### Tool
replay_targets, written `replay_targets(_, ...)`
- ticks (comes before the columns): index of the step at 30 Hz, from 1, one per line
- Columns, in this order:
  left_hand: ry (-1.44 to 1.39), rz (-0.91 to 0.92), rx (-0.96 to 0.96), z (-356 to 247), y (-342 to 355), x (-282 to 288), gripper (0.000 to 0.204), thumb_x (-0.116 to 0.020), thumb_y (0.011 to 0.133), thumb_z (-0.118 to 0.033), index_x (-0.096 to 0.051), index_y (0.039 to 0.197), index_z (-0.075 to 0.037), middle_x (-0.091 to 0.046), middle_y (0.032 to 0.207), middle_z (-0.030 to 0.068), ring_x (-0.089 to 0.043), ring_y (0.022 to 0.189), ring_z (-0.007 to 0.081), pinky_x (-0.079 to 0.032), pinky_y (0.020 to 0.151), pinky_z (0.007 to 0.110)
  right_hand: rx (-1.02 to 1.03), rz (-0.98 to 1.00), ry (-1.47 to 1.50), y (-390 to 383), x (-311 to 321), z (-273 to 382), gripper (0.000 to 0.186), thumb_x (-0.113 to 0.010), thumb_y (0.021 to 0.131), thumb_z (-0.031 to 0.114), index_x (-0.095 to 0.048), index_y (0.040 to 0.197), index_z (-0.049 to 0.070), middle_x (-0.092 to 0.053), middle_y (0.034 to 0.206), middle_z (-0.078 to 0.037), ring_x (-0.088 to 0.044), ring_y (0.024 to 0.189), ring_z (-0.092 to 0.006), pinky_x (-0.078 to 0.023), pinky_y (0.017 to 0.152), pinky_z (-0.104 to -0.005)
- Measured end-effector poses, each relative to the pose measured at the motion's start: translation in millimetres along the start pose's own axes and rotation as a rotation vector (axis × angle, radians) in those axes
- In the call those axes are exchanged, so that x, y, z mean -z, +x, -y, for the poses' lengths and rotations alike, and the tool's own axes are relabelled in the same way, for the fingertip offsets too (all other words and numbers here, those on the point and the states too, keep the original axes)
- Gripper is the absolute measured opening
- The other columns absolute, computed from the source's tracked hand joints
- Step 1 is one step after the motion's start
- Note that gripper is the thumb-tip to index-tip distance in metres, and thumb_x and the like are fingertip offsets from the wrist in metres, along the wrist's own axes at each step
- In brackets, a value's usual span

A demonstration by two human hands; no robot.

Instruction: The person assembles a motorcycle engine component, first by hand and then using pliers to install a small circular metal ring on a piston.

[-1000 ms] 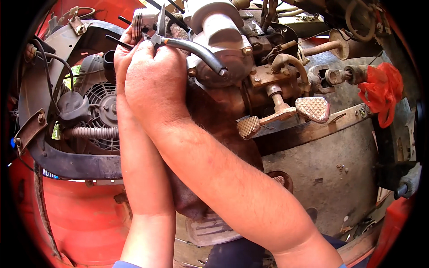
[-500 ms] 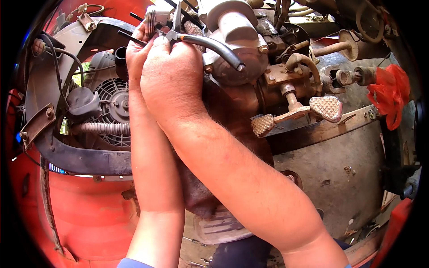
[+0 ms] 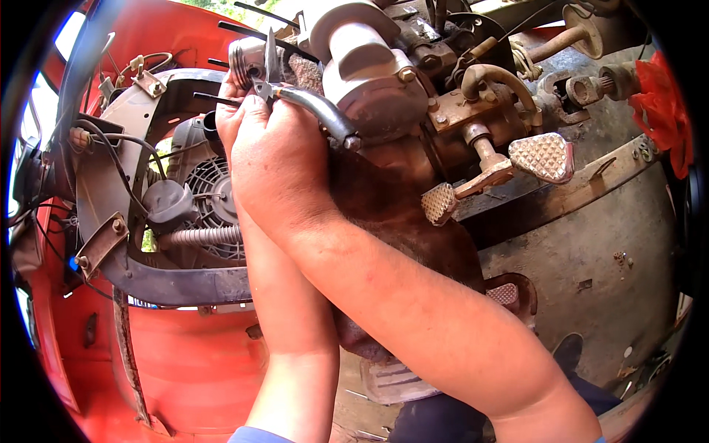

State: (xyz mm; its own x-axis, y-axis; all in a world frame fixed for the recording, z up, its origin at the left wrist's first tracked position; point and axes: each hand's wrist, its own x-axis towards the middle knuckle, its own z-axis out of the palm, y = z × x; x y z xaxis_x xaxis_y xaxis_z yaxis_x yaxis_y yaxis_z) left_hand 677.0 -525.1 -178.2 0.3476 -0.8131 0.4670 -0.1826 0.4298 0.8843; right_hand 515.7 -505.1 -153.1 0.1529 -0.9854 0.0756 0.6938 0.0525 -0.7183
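Observation:
Near the top, my right hand is closed round pliers with black handles, one handle sticking out to the right. The pliers' narrow jaws point up beside a grooved metal piston. Whether the jaw tips touch anything there, I cannot tell. My left hand is mostly hidden behind the right one, its fingers bent round the lower side of the piston. My right forearm crosses over the left. Several dark studs stick out around the piston, from a rusty engine block.
Two treaded foot pedals stand right of the engine. On the left, a curved dark frame surrounds a fan with hoses and wires. Red body panels lie beyond. A red plastic bag wraps a shaft at far right.
The view has shifted, so the engine and frame sit differently in the picture. Both hands keep their holds at the piston, and the pliers' exposed handle slopes down more steeply.

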Motion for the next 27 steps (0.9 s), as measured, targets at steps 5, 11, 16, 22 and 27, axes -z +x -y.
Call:
replay_targets(5, -0.003, -0.01, 0.009, 3.5, -2.3, -0.6, 0.039, -0.059, 0.099, 0.007, -0.053, 0.137, 0.002, -0.067, 0.122, 0.0106, -0.068, 0.103, 0.0166, -0.058, 0.091, 0.031, 0.028, -0.02, -0.034, 0.3, 2.0, -2.7, 0.024, -0.054, 0.1, 0.013, -0.065, 0.092, -0.007, -0.068, 0.089, -0.028, -0.065, 0.089, -0.0486, -0.052, 0.08, -0.0526)
replay_targets(11, -0.004, -0.016, 0.016, -3.7, 1.5, 0.9, 0.038, -0.059, 0.099, 0.007, -0.053, 0.136, 0.002, -0.067, 0.121, 0.0106, -0.068, 0.102, 0.0166, -0.058, 0.09, 0.032, -0.03, 0.016, -0.022, 0.2, 1.8, 2.5, 0.022, -0.054, 0.1, 0.011, -0.064, 0.094, -0.007, -0.068, 0.091, -0.029, -0.065, 0.09, -0.049, -0.051, 0.081, -0.0537)
replay_targets(16, -0.03, -0.027, 0.009, -1.0, 2.3, -0.6, 0.038, -0.06, 0.099, 0.007, -0.054, 0.136, 0.001, -0.067, 0.12, 0.0107, -0.068, 0.101, 0.0166, -0.059, 0.089, 0.032, 0.08, 0.006, -0.175, 4.1, 2.8, -1.3, 0.024, -0.054, 0.099, 0.011, -0.066, 0.096, -0.009, -0.068, 0.089, -0.029, -0.065, 0.087, -0.0482, -0.051, 0.081, -0.0533)
replay_targets(22, -0.007, -0.076, -0.009, 0.5, 0.3, -2.2, 0.042, -0.057, 0.097, 0.012, -0.051, 0.137, 0.002, -0.067, 0.118, 0.0105, -0.069, 0.101, 0.0168, -0.059, 0.089, 0.032, 0.059, 0.032, -0.184, 4.2, 3.4, -3.4, 0.025, -0.056, 0.099, 0.012, -0.067, 0.095, -0.01, -0.069, 0.089, -0.028, -0.067, 0.086, -0.0448, -0.052, 0.08, -0.0506)
replay_targets(27, -0.057, -0.012, -0.025, 0.0, 4.0, -11.6, 0.045, -0.054, 0.097, 0.012, -0.049, 0.14, 0.003, -0.067, 0.119, 0.0129, -0.069, 0.101, 0.0179, -0.06, 0.089, 0.033, 0.019, 0.113, -0.185, 14.0, 10.4, -3.5, 0.024, -0.056, 0.101, 0.012, -0.067, 0.09, -0.006, -0.07, 0.084, -0.019, -0.065, 0.076, -0.0274, -0.052, 0.072, -0.0404)
